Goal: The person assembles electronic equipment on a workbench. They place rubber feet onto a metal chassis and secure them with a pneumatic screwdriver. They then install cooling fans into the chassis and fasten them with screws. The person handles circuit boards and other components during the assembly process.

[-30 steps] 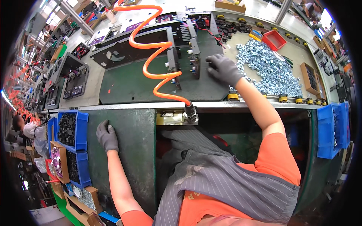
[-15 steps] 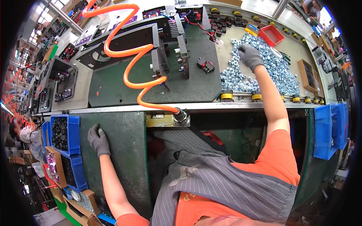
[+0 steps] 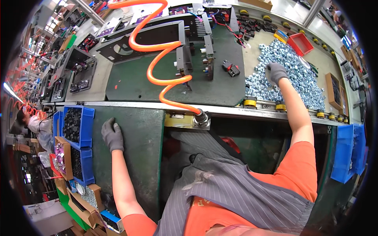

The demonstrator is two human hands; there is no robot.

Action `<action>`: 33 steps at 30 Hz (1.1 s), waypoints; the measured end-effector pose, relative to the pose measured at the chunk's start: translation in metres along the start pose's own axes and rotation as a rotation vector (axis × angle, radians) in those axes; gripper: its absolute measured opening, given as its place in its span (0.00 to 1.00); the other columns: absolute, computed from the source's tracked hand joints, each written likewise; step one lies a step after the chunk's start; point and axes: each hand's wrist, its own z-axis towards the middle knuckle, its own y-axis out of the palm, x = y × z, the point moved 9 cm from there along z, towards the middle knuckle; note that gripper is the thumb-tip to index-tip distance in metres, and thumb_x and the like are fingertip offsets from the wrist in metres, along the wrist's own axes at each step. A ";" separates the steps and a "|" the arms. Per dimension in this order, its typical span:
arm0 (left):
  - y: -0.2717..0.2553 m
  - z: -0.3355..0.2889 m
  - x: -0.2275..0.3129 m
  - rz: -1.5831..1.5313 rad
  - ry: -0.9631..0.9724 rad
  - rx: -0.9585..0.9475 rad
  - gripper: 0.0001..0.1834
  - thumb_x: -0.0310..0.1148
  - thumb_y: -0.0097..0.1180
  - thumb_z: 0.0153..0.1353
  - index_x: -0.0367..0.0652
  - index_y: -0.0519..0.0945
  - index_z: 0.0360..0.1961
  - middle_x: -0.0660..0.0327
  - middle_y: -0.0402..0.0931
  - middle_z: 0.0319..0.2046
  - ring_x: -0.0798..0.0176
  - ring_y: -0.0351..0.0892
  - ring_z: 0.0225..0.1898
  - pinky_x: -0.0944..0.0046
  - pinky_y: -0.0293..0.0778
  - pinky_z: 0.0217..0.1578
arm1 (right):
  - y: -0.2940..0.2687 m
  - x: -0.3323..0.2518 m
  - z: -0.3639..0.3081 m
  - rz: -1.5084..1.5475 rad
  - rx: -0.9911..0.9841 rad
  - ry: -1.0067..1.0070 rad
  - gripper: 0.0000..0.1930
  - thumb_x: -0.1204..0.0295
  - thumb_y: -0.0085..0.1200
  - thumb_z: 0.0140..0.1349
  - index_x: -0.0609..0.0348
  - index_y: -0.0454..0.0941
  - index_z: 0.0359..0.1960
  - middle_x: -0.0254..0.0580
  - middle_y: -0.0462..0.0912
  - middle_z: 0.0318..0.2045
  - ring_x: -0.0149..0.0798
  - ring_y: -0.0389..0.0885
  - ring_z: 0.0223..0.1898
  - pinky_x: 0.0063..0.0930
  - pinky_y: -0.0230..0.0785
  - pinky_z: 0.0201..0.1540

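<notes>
My right hand [image 3: 277,72], in a grey glove, reaches into a broad pile of small shiny metal pieces that look like nuts [image 3: 305,84]. Its fingers curl down among them, and whatever is between the fingertips is hidden. My left hand [image 3: 112,135], also gloved in grey, rests on the dark green bench top [image 3: 138,157] with fingers stretched out, holding nothing. Beside it stands a blue bin [image 3: 87,128] of black parts. Black metal housings [image 3: 157,37] stand upright on a green mat [image 3: 134,84] beyond the bench edge. Two black switch-like parts [image 3: 231,68] lie nearer the pile.
An orange coiled air hose [image 3: 161,80] hangs across the housings to a fitting [image 3: 201,117] at the bench edge. A red tray [image 3: 300,44] and a cardboard box [image 3: 334,90] border the pile. Blue bins [image 3: 346,153] hang at right. Yellow-black rollers [image 3: 280,106] line the edge.
The whole view has shifted, so the bench appears further right. My right hand has moved nearer across the pile and its fingers have curled in. The left hand stays flat.
</notes>
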 end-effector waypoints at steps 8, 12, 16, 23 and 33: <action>-0.001 -0.001 0.000 -0.017 -0.013 0.005 0.15 0.35 0.53 0.59 0.48 0.80 0.48 0.55 0.74 0.51 0.51 0.69 0.56 0.54 0.65 0.58 | -0.017 0.020 -0.001 0.462 0.137 0.077 0.08 0.73 0.58 0.46 0.54 0.85 0.29 0.46 0.84 0.31 0.45 0.83 0.35 0.33 0.74 0.41; -0.003 -0.001 0.001 -0.019 -0.016 0.000 0.16 0.35 0.53 0.59 0.48 0.80 0.47 0.55 0.74 0.51 0.51 0.69 0.56 0.54 0.64 0.59 | -0.043 -0.006 0.005 0.478 0.145 0.091 0.08 0.71 0.59 0.45 0.52 0.87 0.28 0.43 0.85 0.27 0.38 0.83 0.29 0.29 0.75 0.38; 0.000 -0.002 -0.003 -0.024 -0.003 0.013 0.16 0.35 0.52 0.59 0.48 0.80 0.47 0.55 0.74 0.51 0.51 0.69 0.56 0.54 0.64 0.59 | -0.034 -0.006 0.019 0.499 0.090 0.101 0.10 0.71 0.60 0.46 0.52 0.87 0.32 0.42 0.86 0.29 0.35 0.84 0.30 0.27 0.75 0.39; 0.001 -0.003 -0.005 -0.020 -0.027 -0.008 0.15 0.34 0.52 0.59 0.47 0.79 0.47 0.55 0.74 0.51 0.50 0.68 0.56 0.54 0.64 0.59 | -0.015 -0.002 0.002 0.381 -0.053 -0.002 0.12 0.76 0.58 0.46 0.55 0.85 0.34 0.42 0.85 0.33 0.40 0.83 0.36 0.28 0.74 0.43; 0.001 -0.001 0.002 -0.025 0.021 0.023 0.14 0.34 0.52 0.59 0.48 0.79 0.46 0.55 0.75 0.49 0.51 0.70 0.55 0.54 0.64 0.57 | -0.001 -0.017 0.004 0.220 -0.107 -0.115 0.12 0.74 0.57 0.46 0.57 0.82 0.35 0.51 0.83 0.35 0.49 0.83 0.39 0.35 0.74 0.45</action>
